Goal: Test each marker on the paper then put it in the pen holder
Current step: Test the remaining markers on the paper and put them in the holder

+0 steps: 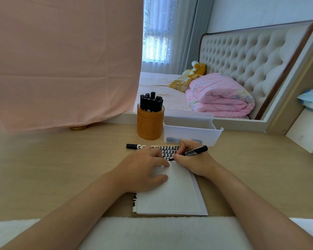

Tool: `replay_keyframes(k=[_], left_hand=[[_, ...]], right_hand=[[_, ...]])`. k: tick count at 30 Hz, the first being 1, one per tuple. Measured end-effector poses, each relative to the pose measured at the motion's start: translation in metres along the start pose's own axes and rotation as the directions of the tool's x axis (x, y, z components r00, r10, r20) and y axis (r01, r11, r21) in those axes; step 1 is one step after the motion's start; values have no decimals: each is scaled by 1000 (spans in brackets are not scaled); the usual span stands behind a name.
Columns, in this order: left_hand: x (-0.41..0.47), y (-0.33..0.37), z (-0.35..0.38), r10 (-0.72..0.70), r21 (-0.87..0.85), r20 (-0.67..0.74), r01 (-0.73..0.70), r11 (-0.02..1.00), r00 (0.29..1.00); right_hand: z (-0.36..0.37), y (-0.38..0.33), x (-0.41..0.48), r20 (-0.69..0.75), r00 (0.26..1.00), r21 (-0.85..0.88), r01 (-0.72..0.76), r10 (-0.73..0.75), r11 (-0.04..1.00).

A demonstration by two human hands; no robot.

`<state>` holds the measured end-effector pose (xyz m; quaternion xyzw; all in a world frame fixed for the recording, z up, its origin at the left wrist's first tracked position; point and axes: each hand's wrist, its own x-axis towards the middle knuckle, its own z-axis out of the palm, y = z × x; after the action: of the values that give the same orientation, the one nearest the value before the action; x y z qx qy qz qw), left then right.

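Observation:
A white notebook page point(172, 193) lies on the desk in front of me, its top part covered with black marks. My left hand point(143, 170) rests flat on the page, fingers straight. My right hand point(191, 159) grips a black marker point(195, 151), tip down at the edge of the black marks. A black cap point(131, 146) lies on the desk just above the page's top left corner. The orange pen holder point(150, 123) stands behind the page with several black markers point(151, 102) upright in it.
A white plastic bin point(191, 131) sits right of the holder, a blue-black marker showing through its front wall. A pink cloth point(61, 60) hangs at the back left. A white box point(307, 132) stands at the far right. The wooden desk point(61, 168) spreads out left of the page.

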<state>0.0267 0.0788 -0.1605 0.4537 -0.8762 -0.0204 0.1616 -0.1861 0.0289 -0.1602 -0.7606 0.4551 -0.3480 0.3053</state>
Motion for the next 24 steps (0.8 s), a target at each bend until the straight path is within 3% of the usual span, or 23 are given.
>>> replay_keyframes(k=[11,16,20,24], left_hand=[[0,-2,-1,-9,-53,-9,8,999,1000],[-2,-20,-8,-121,-283,-209,58,957,970],[-5,-50,-9,-269,-237,-320,199,951,908],[-8,-73,2,-376,-107,-242,360,927,894]], right_hand=[[-3,-8,-2,-68,991,252,-96,117,963],[-5,-18,0,-101,992,312,-46,82,949],[-5,-20,1,-41,998,385,-27,46,923],[-4,-20,2,69,996,517,-91,64,851]])
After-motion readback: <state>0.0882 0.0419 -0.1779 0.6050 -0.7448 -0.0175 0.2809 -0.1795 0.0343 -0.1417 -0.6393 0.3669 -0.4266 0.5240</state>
